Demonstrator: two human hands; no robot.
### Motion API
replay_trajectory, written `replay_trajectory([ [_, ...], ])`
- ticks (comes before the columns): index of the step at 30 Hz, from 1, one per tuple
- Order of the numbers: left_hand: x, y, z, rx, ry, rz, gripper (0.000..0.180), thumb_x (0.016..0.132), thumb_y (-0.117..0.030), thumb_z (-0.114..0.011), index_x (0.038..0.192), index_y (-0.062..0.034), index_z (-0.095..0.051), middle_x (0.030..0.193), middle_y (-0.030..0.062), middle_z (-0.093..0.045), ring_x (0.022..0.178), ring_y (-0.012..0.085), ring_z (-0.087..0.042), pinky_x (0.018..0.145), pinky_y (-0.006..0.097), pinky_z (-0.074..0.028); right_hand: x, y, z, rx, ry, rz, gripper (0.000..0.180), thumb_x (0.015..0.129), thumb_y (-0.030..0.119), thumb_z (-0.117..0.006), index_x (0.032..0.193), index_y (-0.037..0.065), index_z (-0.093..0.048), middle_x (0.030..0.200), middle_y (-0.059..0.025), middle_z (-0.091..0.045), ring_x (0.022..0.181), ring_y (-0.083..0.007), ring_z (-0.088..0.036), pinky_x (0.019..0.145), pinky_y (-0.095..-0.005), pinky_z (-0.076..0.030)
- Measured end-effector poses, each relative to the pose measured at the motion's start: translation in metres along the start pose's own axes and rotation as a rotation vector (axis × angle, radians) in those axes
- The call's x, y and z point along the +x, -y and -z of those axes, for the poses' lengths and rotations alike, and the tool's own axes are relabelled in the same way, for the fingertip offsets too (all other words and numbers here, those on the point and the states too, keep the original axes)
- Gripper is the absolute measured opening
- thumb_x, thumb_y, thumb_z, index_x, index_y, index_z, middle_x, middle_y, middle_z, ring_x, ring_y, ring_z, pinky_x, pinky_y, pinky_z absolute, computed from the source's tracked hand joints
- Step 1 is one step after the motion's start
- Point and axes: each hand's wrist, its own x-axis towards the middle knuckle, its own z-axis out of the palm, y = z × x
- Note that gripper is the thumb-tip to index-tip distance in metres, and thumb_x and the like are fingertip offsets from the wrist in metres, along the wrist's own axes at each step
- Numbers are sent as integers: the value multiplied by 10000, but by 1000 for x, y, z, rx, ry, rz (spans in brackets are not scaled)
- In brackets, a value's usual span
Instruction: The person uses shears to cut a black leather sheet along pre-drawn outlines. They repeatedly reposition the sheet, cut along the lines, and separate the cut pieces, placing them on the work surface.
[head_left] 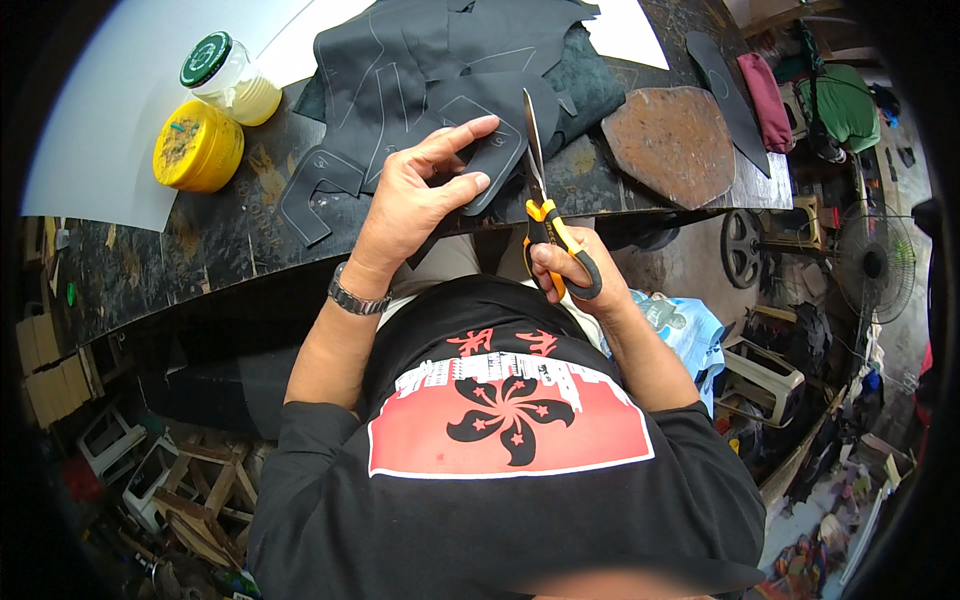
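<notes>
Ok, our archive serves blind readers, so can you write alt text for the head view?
A person's right hand works orange-handled scissors while the left hand holds a dark leather piece marked with pale outlines at a worn workbench. A yellow tub and a green-lidded jar stand at the left.

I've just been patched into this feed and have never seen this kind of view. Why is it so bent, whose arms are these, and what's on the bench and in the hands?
There is one picture, from a wide fisheye camera on a person's head looking down, so straight edges curve. Both forearms are the wearer's own. The left hand, with a wristwatch, holds a dark cut leather piece. The right hand grips scissors with orange and black handles, blades pointing up beside that piece. On the dark workbench lie more marked dark leather sheets, a yellow tub, a green-lidded jar, white paper and a rusty brown slab.
</notes>
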Motion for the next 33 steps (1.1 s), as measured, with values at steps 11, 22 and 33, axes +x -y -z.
replay_trajectory([
  [11,3,-2,11,50,42,20,551,776,31,-595,1322,-49,-585,1195,-3,-622,883,50,-545,875,213,-453,-7,0,12,-133,27,-69,270,811,270,-768,777,43,-624,580,3,-530,455,-67,-498,398,-199,-390],
  [22,3,1,14,100,60,-20,558,770,61,-542,1323,-13,-571,1286,53,-602,1113,108,-563,1006,253,-418,-11,1,17,-220,8,-155,330,796,314,-792,750,39,-616,596,-15,-556,468,-68,-515,417,-211,-405],
  [33,2,0,9,112,73,-57,544,736,74,-524,1267,-5,-612,1247,65,-618,1065,99,-572,938,234,-453,-5,0,13,-214,-3,-69,307,824,294,-728,737,39,-579,550,-14,-524,410,-82,-485,385,-211,-368],
])
